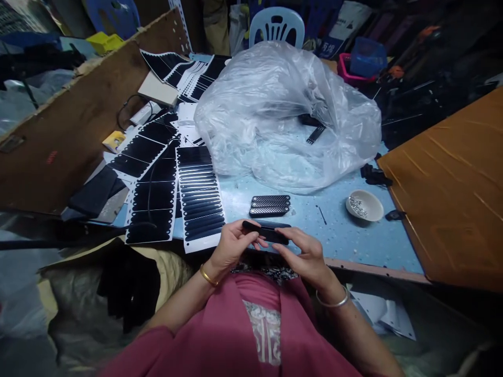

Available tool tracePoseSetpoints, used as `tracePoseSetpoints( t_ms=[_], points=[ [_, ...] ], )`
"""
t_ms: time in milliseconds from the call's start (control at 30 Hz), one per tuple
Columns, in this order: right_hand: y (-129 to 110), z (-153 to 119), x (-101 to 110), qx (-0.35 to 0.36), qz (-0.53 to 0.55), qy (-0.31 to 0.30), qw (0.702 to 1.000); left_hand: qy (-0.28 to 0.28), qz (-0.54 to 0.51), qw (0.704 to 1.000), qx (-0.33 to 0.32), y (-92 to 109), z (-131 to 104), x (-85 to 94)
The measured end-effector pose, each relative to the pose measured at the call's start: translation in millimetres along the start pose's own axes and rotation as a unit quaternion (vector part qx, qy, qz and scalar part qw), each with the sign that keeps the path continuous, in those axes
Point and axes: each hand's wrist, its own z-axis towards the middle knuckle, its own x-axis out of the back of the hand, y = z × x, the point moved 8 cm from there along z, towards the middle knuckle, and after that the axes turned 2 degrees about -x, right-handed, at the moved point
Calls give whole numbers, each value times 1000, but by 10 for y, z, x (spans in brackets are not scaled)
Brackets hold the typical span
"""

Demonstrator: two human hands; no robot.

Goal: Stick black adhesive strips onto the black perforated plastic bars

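Observation:
Close to the table's front edge, my left hand point(232, 245) pinches one end of a flat black bar point(269, 233) with rounded ends. The thumb and fingers of my right hand point(304, 255) close around its other end. Just beyond the hands lies a small stack of black bars with a textured face point(270, 205). To the left, a white sheet of narrow black adhesive strips point(200, 201) reaches the table edge. A thin dark pin-like piece point(321, 214) rests on the blue table to the right, near a white bowl point(375, 207) of small shiny metal parts.
A large clear plastic bag point(251, 104) with black pieces inside fills the table's middle. More black strip sheets point(151, 196) overlap at left beside a wooden board point(78, 115). An orange-brown panel point(451, 193) borders the right side. An open sack point(173, 267) stands below left.

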Motion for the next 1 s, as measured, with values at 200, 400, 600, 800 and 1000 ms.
tracePoseSetpoints(
  t_ms=[200, 400, 600, 800, 1000],
  points=[
    [177, -77, -78, -27, 21, 3, 999, -9, -100, 993, 54, -100, 94, -30],
    [339, -46, -61, -98, 37, 3, 994, -24, -8, 998, 55, -155, 155, 10],
    [849, -51, 238, -178, 19, 36, 983, 130, 336, 926, -112, 78, 367, 542],
    [1618, -38, 227, -297, 81, 41, 951, 27, 507, 857, -85, -139, 779, 517],
    [1781, 83, 63, -287, 91, 8, 954, -18, 508, 854, -112, -159, 973, 376]
  ],
)
